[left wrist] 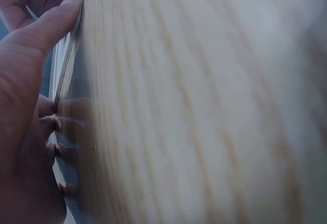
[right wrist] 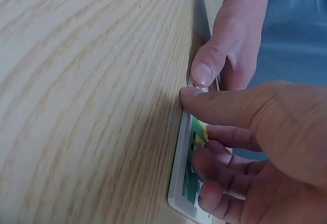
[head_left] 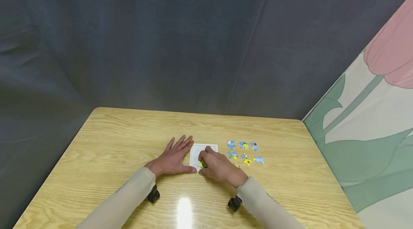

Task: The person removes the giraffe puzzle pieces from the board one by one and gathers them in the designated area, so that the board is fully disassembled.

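A shallow white puzzle tray (head_left: 194,152) lies on the wooden table. My left hand (head_left: 172,159) is at its left side, fingers spread and straight, thumb at the near edge. Over the tray is my right hand (head_left: 221,166), fingers bent down on a yellow-and-green jigsaw piece (head_left: 202,164) at the tray's near side. In the right wrist view, the right thumb sits by the tray's rim (right wrist: 179,178), close to the left thumb (right wrist: 203,73). Green printed puzzle surface (right wrist: 190,183) shows inside the rim under the curled right fingers, which partly hide it.
Right of the tray, several loose jigsaw pieces lie spread out, among them a blue one (head_left: 259,160) and a yellow one with red (head_left: 247,160). One more piece (head_left: 237,165) is partly behind the right hand. A dark curtain (head_left: 180,42) hangs behind the table (head_left: 129,125).
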`<state>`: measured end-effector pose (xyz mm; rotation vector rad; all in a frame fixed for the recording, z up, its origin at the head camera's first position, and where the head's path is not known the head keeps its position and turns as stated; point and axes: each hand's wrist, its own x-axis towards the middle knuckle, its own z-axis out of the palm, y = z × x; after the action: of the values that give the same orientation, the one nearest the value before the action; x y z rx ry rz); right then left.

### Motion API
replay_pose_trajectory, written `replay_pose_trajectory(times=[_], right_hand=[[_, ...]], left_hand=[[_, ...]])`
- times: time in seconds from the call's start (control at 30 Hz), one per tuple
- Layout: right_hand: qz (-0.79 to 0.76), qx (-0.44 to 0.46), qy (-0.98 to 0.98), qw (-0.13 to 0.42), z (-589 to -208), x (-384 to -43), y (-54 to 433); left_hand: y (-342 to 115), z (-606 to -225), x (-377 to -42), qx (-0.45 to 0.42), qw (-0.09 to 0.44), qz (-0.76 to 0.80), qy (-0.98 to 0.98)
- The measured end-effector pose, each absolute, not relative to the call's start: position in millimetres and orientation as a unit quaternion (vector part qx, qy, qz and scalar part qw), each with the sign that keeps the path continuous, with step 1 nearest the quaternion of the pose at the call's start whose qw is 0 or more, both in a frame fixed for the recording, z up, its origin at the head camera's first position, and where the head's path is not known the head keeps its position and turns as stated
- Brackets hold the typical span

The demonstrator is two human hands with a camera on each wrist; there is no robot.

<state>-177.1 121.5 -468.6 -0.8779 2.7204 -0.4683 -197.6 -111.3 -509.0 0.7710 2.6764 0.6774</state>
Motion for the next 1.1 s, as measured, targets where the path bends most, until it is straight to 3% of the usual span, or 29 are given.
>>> replay_pose_trajectory(times=[1.1], right_hand=[[-0.391, -0.281, 0.845, 0.234, -465.7, -197.6, 156.8]], left_hand=[[-111.0, -509.9, -197.7, 0.264, 0.132, 0.24, 0.925]])
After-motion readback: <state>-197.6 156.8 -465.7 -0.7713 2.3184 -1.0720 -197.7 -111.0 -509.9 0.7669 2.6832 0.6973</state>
